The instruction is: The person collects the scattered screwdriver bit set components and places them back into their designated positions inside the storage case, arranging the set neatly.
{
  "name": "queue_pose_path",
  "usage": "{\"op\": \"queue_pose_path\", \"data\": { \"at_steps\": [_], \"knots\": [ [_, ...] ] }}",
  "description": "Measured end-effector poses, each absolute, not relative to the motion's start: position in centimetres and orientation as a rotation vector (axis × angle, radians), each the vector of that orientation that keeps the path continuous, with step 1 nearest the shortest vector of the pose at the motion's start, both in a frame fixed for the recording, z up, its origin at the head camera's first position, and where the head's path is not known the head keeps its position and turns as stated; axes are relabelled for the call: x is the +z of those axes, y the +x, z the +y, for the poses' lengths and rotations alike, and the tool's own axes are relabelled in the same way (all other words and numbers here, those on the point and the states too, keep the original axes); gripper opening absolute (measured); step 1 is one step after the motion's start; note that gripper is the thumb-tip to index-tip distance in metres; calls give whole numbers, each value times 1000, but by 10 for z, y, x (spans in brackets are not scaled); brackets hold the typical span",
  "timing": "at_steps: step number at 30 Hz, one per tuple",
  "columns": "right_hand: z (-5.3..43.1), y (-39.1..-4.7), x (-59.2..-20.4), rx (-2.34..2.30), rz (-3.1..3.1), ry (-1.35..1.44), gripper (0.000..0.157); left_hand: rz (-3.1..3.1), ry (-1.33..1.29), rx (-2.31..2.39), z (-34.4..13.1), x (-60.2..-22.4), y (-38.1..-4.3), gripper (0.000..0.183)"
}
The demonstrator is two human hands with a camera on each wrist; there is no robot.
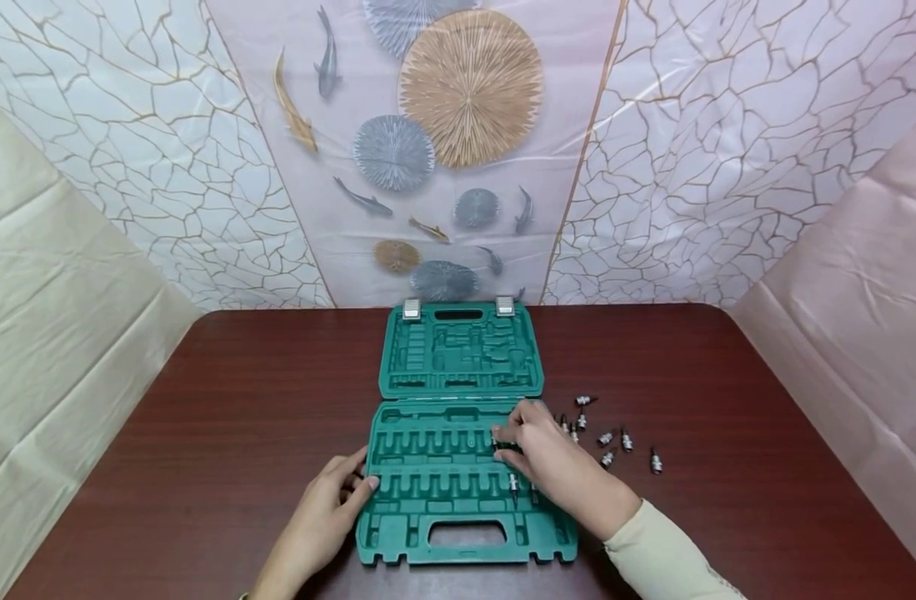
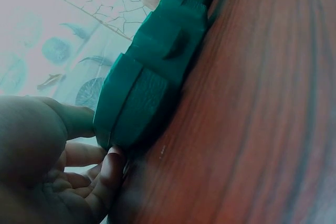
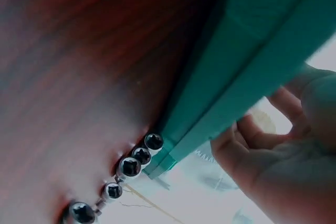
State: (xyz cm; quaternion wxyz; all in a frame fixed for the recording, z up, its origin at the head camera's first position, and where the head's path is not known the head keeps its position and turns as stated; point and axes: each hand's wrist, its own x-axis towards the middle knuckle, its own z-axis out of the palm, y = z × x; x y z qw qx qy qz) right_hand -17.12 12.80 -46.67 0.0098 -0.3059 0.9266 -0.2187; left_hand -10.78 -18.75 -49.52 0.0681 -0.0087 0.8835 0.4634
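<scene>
The left hand (image 1: 318,510) grips the near-left edge of the green case (image 1: 468,552), which lies open on the table (image 1: 277,383) — the right hand (image 1: 548,457) pinches a socket bit (image 1: 494,439) at the upper slot row — and loose bits (image 1: 626,441) lie farther right.

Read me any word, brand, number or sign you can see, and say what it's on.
No readable text in any view.
Case: no lettering I can make out; any fine marks would be too small.
Bits: too small or blurred to tell.
Wall: printed fish, discs and cracks, no words seen.
</scene>
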Motion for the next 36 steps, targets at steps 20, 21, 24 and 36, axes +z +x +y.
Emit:
{"op": "queue_pose_path", "data": {
  "at_steps": [20,21,24,36],
  "knots": [
    [212,-133,-449,-992,3055,-330,39,2665,-39,1324,-186,-494,-110,56],
    [215,-132,-450,-985,3061,-328,39,2666,-39,1322,-186,-494,-110,56],
    [222,-132,-454,-952,3059,-326,35,2662,-36,1319,-186,-495,-110,56],
    [235,-134,-469,-729,3091,-449,29,2653,-32,1284,-186,-494,-110,56]
  ]
}}
